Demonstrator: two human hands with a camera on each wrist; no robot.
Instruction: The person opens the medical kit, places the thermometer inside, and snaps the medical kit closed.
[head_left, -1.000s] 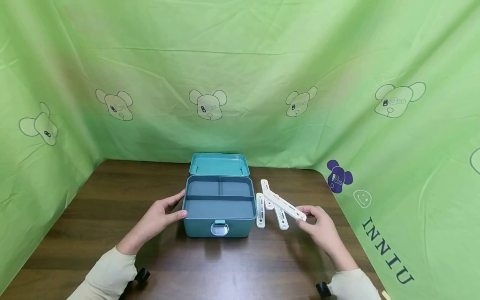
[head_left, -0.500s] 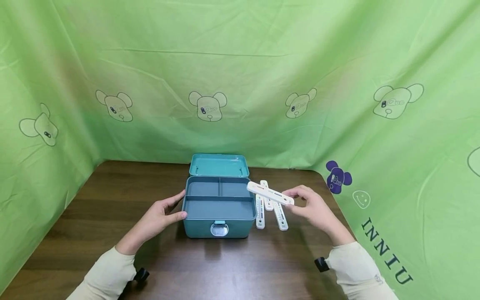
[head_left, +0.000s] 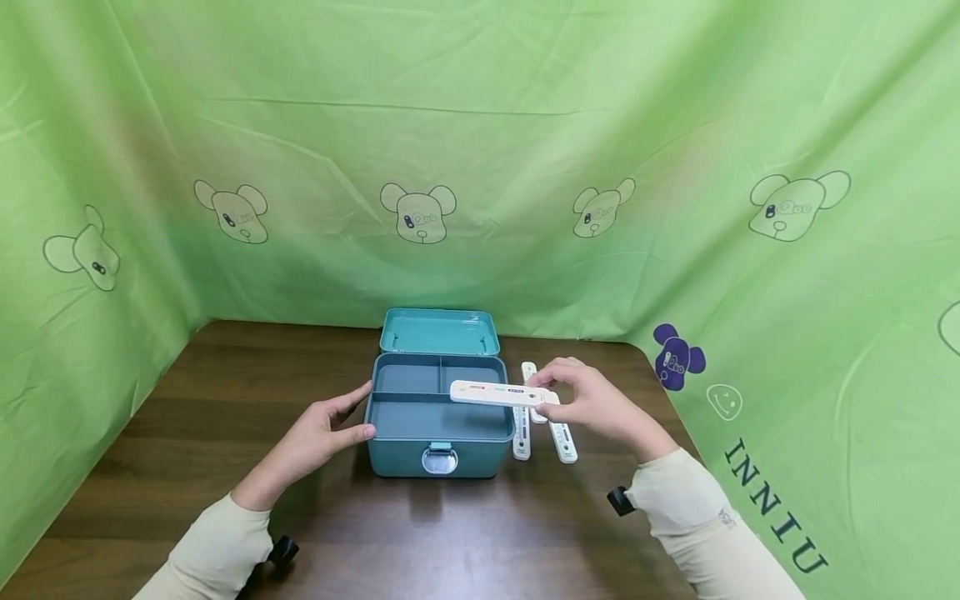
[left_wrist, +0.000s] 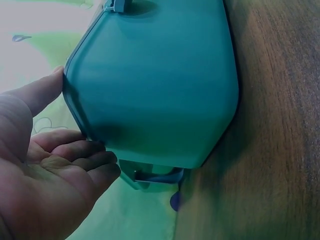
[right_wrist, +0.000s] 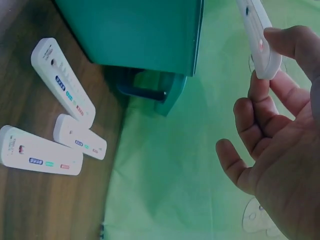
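Note:
My right hand (head_left: 592,404) pinches one end of a white strip thermometer (head_left: 491,392) between thumb and fingers. It is held level, its far end over the right part of a teal storage box (head_left: 405,458). The box stands with its lid (head_left: 438,332) folded back, showing a divided grey-blue tray (head_left: 420,417). My left hand (head_left: 322,429) rests against the box's left side, thumb and forefinger at the rim; its other fingers bend loosely in the left wrist view. Three more thermometers, such as this one (right_wrist: 62,82), lie beside the box, partly hidden by my right hand in the head view.
The tray has two small compartments behind one long front compartment. A metal clasp (head_left: 439,458) hangs on the box's front. Green printed cloth (head_left: 510,108) surrounds the back and sides of the brown wooden table (head_left: 450,542).
My right hand has lifted the thermometer from above the others and carried it left, turning it level over the box's right edge. The left hand has stayed against the box.

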